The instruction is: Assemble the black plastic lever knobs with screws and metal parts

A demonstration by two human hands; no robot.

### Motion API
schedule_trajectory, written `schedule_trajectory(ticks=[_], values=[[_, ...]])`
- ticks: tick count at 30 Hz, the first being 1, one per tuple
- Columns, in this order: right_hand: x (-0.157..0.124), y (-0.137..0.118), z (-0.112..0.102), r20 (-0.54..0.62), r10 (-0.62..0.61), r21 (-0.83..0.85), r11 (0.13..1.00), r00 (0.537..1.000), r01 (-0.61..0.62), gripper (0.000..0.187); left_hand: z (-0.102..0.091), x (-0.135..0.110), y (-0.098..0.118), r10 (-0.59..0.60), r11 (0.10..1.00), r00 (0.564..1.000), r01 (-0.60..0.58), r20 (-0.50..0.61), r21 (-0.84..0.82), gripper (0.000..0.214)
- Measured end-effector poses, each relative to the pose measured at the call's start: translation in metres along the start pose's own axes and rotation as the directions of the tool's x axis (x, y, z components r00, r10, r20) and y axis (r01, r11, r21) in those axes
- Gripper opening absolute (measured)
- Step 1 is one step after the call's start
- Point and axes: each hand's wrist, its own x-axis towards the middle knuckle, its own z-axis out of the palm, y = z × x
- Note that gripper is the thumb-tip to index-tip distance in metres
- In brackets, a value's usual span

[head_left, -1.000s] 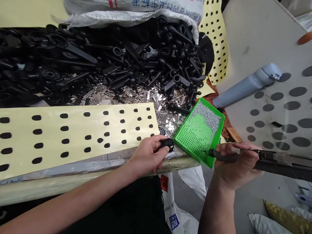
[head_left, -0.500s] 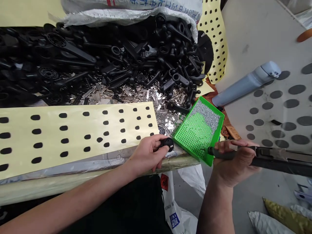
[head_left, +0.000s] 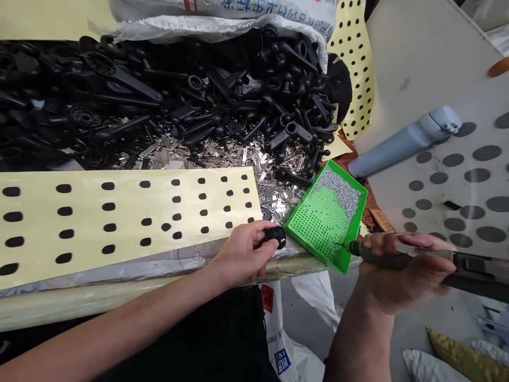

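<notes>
My left hand (head_left: 246, 252) pinches a round black plastic part (head_left: 277, 237) at the table's front edge. My right hand (head_left: 401, 265) is wrapped round a dark power screwdriver (head_left: 387, 258), whose thin bit points left over the near end of a green perforated tray (head_left: 306, 245). Small silver screws (head_left: 338, 185) fill the tray's far side; whether the bit touches anything I cannot tell. Behind my left hand lie many loose flat metal pieces (head_left: 238, 154), with a heap of black plastic crank-like parts (head_left: 214, 101) behind them.
A yellow sheet with dark holes (head_left: 123, 217) covers the table's left front. A white woven sack (head_left: 222, 21) lies over the heap. At the right, a grey-blue cylinder (head_left: 405, 143) leans by a board with grey spots (head_left: 445, 175). Plastic bags (head_left: 298, 350) hang below the edge.
My right hand has moved a little right with the screwdriver, so its tip sits closer to the tray's near right wall. My left hand keeps the black part almost where it was.
</notes>
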Motion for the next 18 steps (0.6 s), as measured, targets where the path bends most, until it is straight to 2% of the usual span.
schedule_trajectory(ticks=[2, 5, 18], values=[[-0.001, 0.005, 0.002, -0.022, -0.045, 0.055, 0.997, 0.999, 0.047, 0.045, 0.000, 0.000, 0.000, -0.002, 1.000, 1.000, 0.002, 0.001, -0.002, 0.040], [-0.003, 0.013, 0.004, -0.018, -0.036, 0.081, 0.996, 0.999, 0.037, 0.040, 0.001, 0.000, 0.000, -0.011, 1.000, 1.000, 0.011, -0.001, -0.007, 0.040], [-0.004, 0.018, 0.000, -0.018, -0.052, 0.095, 0.994, 0.998, 0.054, 0.037, 0.000, -0.001, 0.002, -0.009, 1.000, 1.000, 0.009, 0.013, 0.018, 0.036]])
